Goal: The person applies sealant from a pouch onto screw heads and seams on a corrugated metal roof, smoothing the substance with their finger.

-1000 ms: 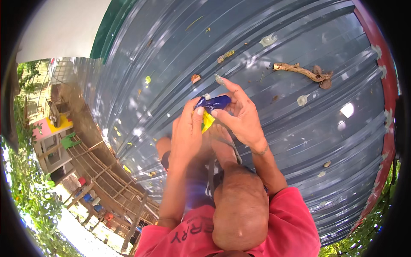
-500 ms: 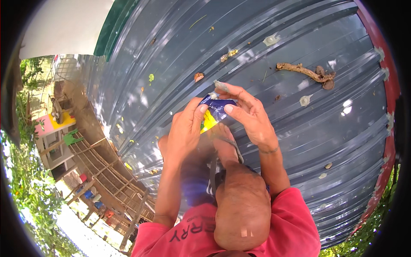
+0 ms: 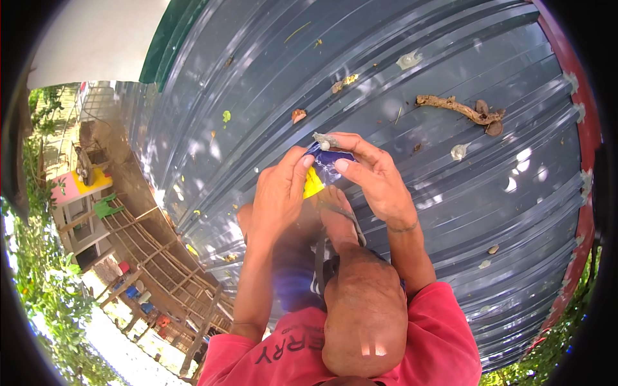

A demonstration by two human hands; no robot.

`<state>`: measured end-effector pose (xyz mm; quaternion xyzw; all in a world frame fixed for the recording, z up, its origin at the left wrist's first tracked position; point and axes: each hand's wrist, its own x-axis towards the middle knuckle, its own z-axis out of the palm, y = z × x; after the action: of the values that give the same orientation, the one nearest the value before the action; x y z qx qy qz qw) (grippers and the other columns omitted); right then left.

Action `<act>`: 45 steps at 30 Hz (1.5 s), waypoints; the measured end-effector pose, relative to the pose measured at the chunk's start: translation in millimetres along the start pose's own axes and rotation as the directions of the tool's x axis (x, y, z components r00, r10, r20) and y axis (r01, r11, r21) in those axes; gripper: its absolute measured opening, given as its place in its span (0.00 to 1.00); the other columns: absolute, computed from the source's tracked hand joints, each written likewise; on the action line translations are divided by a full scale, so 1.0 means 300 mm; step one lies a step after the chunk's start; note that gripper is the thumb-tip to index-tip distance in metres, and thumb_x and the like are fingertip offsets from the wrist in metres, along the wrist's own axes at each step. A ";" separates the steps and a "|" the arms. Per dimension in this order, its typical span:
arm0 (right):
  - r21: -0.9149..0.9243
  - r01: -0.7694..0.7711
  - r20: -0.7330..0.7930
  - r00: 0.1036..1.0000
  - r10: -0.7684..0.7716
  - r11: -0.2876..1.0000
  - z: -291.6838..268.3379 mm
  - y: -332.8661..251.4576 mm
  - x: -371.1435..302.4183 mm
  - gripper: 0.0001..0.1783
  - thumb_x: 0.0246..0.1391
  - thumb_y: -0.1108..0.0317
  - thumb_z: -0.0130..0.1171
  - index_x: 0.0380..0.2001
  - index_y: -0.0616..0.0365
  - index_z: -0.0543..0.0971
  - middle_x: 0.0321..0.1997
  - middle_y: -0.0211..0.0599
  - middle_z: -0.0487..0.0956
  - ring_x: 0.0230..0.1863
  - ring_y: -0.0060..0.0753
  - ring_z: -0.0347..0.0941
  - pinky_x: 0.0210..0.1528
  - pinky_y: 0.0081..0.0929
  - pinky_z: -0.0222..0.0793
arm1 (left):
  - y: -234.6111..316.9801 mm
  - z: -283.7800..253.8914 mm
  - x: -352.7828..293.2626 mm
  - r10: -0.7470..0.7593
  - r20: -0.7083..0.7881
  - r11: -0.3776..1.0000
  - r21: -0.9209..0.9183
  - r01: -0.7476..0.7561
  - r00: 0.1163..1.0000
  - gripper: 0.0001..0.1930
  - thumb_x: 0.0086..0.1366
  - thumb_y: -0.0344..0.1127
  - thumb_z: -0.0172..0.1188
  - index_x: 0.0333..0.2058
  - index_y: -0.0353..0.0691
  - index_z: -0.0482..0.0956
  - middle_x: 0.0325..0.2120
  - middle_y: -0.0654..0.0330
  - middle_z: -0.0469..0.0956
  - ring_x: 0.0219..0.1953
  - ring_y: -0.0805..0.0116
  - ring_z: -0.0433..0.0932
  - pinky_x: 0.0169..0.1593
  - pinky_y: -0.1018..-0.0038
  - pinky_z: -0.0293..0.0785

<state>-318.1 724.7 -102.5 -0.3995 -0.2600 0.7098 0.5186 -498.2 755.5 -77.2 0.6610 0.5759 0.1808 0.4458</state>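
A small blue and yellow plastic packet (image 3: 313, 184) is held up between my two hands, over my foot. My left hand (image 3: 275, 193) pinches its left side, thumb in front. On the other side, my right hand (image 3: 383, 183) has its thumb pressed to the packet's right edge. The right index finger is bent over the packet's upper edge, and its tip is coated with grey paste (image 3: 326, 140). A whitish blob of the paste shows just under that fingertip, at the packet's top. The other right fingers are partly hidden.
I am on a grey corrugated metal roof (image 3: 257, 83) with a red edge trim (image 3: 582, 193) on the right. A dry branch (image 3: 457, 108), leaves and dried grey patches (image 3: 459, 152) lie on it. Below on the left are a wooden pole frame (image 3: 161, 257) and a green chair (image 3: 106, 206).
My right index finger has curled down and leftward, bringing its paste-covered tip to the packet's top edge. The left hand keeps its grip almost unmoved.
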 end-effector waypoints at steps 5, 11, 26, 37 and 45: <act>0.114 -0.080 -0.007 0.997 0.081 0.990 -0.009 -0.005 0.011 0.20 0.62 0.71 0.58 0.57 0.65 0.77 0.54 0.36 0.79 0.56 0.25 0.74 0.62 0.27 0.66 | -0.006 0.005 0.016 0.006 -0.028 0.998 0.058 -0.004 1.000 0.11 0.76 0.40 0.52 0.43 0.40 0.78 0.22 0.46 0.76 0.25 0.43 0.76 0.30 0.59 0.69; 0.104 -0.096 -0.033 0.994 0.100 0.990 -0.040 0.006 0.050 0.19 0.62 0.71 0.57 0.55 0.64 0.78 0.58 0.41 0.77 0.60 0.29 0.71 0.66 0.32 0.63 | -0.006 0.026 0.062 -0.033 -0.073 0.954 0.296 0.053 0.997 0.11 0.76 0.44 0.51 0.41 0.43 0.77 0.26 0.46 0.80 0.32 0.38 0.80 0.34 0.50 0.72; -0.901 0.291 0.082 0.844 -0.530 0.323 -0.411 -0.479 0.801 0.23 0.56 0.70 0.53 0.56 0.54 0.80 0.59 0.48 0.77 0.61 0.46 0.72 0.63 0.37 0.66 | -0.234 0.011 0.103 -0.244 0.069 0.955 0.190 0.227 0.967 0.15 0.75 0.38 0.46 0.53 0.37 0.72 0.42 0.35 0.80 0.46 0.30 0.76 0.48 0.45 0.71; -0.974 0.161 0.222 0.829 -0.513 -0.160 -0.455 -0.342 1.451 0.25 0.52 0.75 0.55 0.49 0.33 0.85 0.59 0.37 0.73 0.63 0.54 0.59 0.67 0.46 0.61 | -0.429 0.125 0.235 -0.318 -0.129 0.879 -0.412 0.241 0.939 0.20 0.78 0.45 0.44 0.54 0.36 0.74 0.32 0.46 0.82 0.35 0.58 0.82 0.42 0.63 0.75; -0.942 0.072 0.244 0.817 -0.523 -0.328 -0.465 -0.324 1.473 0.27 0.48 0.77 0.60 0.48 0.32 0.85 0.56 0.31 0.71 0.62 0.49 0.59 0.65 0.45 0.58 | -0.468 0.205 0.253 -0.316 -0.027 0.872 -0.402 0.279 0.949 0.25 0.78 0.51 0.42 0.57 0.35 0.72 0.39 0.43 0.82 0.43 0.41 0.82 0.48 0.60 0.74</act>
<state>-213.3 1167.2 -233.8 -0.6587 -0.7228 0.0016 0.2092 -515.6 793.5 -243.0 0.4527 0.6425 0.2519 0.5647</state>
